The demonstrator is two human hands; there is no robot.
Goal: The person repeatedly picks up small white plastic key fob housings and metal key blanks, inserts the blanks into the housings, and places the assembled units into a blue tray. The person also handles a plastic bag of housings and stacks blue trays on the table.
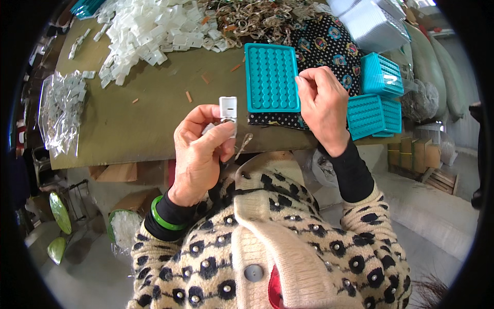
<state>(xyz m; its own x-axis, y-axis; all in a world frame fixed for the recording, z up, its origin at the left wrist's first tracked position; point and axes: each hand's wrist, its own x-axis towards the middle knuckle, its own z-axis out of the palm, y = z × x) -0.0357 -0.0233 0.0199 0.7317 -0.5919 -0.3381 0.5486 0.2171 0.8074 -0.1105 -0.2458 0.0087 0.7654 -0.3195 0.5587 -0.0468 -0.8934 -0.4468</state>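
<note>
My left hand (199, 147) is closed on a small white plastic case (228, 105), its lid flipped up, between thumb and fingers. Another white piece shows at the base of the thumb, partly covered by the hand. A thin brownish cord loop (246, 143) dangles beside these fingers at the table edge. My right hand (324, 105) is raised at the right edge of a turquoise tray (271, 109) with rows of round cups. Its thumb and forefinger are pinched together; whatever they hold is too small to make out.
A heap of white plastic cases (149, 36) and a tangle of brown cords (252, 20) lie at the back. Turquoise trays (381, 77) are stacked at right, near a dark patterned cloth (329, 46). A clear bag (62, 110) lies left; orange bits (189, 96) dot the table.
</note>
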